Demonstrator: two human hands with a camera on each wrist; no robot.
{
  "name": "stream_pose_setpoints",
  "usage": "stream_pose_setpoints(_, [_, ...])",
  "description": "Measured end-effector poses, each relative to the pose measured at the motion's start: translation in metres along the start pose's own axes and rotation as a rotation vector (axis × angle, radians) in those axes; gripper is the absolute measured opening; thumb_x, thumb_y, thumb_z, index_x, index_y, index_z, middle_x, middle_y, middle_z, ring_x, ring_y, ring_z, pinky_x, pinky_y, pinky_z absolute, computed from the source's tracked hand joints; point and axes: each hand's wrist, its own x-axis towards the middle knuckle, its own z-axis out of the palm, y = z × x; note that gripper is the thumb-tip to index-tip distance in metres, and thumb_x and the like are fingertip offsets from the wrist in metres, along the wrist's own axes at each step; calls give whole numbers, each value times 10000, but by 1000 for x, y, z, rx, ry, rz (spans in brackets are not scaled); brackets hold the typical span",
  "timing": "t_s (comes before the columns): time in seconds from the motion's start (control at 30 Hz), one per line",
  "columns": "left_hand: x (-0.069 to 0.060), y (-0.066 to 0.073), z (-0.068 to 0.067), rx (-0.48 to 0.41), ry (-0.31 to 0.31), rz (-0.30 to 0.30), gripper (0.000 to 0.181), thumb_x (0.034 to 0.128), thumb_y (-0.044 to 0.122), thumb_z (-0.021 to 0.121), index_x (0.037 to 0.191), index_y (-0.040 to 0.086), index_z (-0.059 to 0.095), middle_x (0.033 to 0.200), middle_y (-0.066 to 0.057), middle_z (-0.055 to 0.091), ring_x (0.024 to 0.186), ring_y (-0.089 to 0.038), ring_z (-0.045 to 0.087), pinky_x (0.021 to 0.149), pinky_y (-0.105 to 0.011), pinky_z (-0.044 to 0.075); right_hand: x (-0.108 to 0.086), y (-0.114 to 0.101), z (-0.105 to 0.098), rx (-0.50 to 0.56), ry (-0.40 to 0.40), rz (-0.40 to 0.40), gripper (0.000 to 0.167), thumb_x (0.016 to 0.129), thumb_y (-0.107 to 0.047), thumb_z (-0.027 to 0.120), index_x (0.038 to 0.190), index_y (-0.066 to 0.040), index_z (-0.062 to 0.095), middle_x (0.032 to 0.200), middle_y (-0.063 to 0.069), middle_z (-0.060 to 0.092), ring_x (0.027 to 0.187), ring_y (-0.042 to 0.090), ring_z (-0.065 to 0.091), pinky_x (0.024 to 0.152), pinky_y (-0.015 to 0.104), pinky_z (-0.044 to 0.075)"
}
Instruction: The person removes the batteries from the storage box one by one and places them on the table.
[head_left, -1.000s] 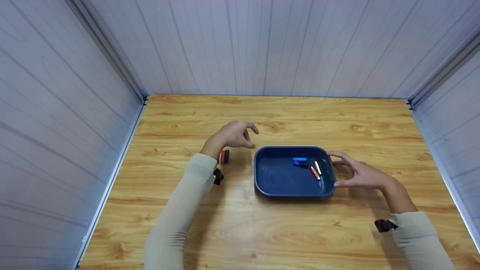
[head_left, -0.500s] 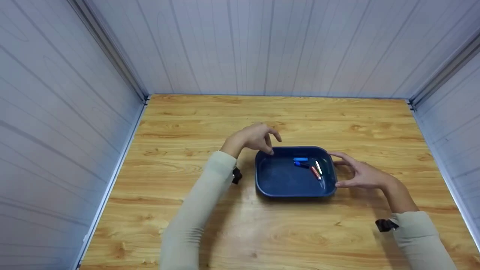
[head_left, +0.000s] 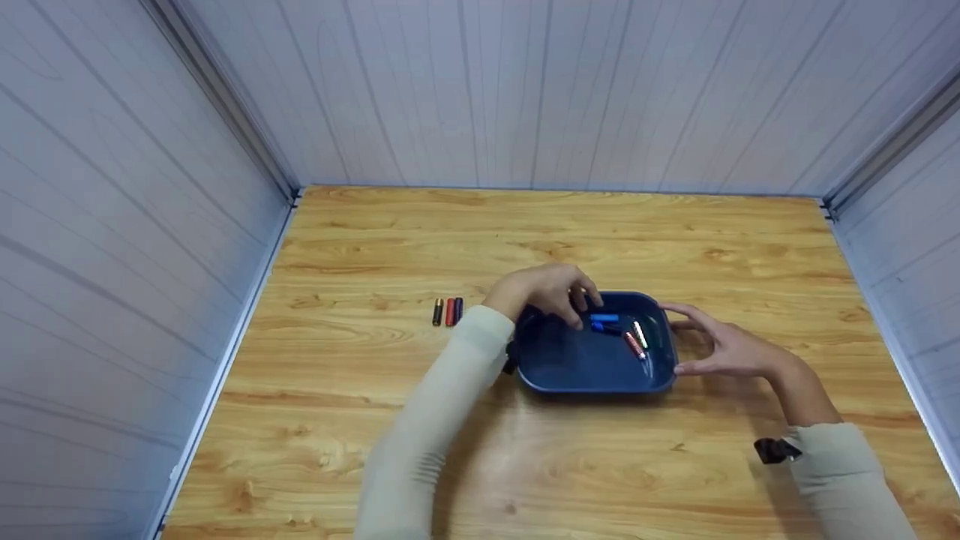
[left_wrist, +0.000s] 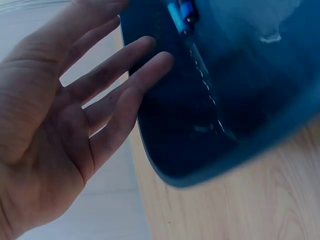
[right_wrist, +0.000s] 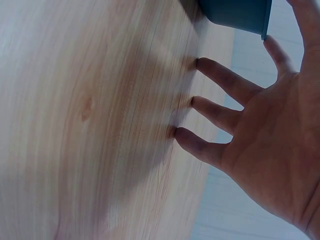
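A dark blue rectangular basin (head_left: 577, 379) rests on the wooden table. In its right half lie several batteries: a light blue battery (head_left: 604, 318), a dark blue battery (head_left: 606, 328), a red battery (head_left: 634, 346) and a pale shiny battery (head_left: 640, 334). My left hand (head_left: 553, 292) hovers over the basin's back left part, fingers loosely bent; the left wrist view shows nothing in its palm. My right hand (head_left: 724, 351) is at the basin's right end, fingers spread, the thumb and a finger touching its rim. Three fingertips (right_wrist: 181, 132) meet the table in the right wrist view.
Left of the basin, a black battery with a gold end (head_left: 438, 312), a red battery (head_left: 450, 312) and a dark purple battery (head_left: 458, 310) lie on the table (head_left: 315, 390). Pale panels stand behind and on both sides.
My left hand has moved right, from left of the basin to over its inside, uncovering the loose batteries on the table. My right hand has stayed at the basin's right end.
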Motion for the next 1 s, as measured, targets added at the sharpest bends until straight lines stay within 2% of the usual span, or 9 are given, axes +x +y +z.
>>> stream_pose_setpoints(0.1, [8,7,1,-26,-28,2,552,1008,134,859,1538,155,703,1514,-161,744,1128,-184,726,802,-266,583,-1,-1,-1,3,1,5,1018,965,-178,910,1779,-192,299,1766,304,425,1588,591,453,1188,841,400])
stream_pose_setpoints(0.23, [17,13,4,-52,-64,8,564,1010,107,845,1552,150,692,1554,-171,721,1176,-196,744,793,-273,587,-2,1,-1,16,-4,11,1022,973,-171,901,1785,-200,281,1771,310,413,1601,590,425,1196,843,389])
stream_pose_setpoints(0.33, [23,17,8,-37,-88,-10,577,1012,89,836,1564,153,682,1570,-172,708,1165,-187,753,784,-264,591,-2,1,0,10,-2,19,1022,975,-189,903,1786,-215,281,1773,302,416,1606,581,419,1198,836,391])
stream_pose_setpoints(0.57, [30,28,15,127,-128,-115,608,1000,136,861,1573,236,682,1469,-96,779,891,-110,739,699,-231,590,-2,-1,1,5,-7,24,1007,986,-199,893,1787,-214,282,1770,304,414,1608,577,424,1177,801,426])
stream_pose_setpoints(0.8, [31,40,17,236,-158,-182,617,1025,169,844,1597,299,654,1463,-35,776,1081,-202,832,853,-294,665,0,-1,2,36,-14,32,1034,973,-201,906,1791,-231,273,1819,262,344,1625,563,389,1202,787,413])
stream_pose_setpoints(0.9, [31,42,20,294,-158,-188,619,1028,186,841,1601,311,643,1412,-19,795,1029,-173,816,867,-294,655,0,0,2,35,-11,25,1031,972,-194,906,1790,-235,279,1831,243,325,1621,566,389,1206,798,402])
stream_pose_setpoints(1.0, [33,42,25,389,-128,-162,595,1034,206,836,1589,314,650,1341,-3,821,972,-143,776,878,-295,623,0,1,1,32,-6,17,1028,970,-184,906,1788,-230,285,1822,250,343,1615,572,396,1210,826,380])
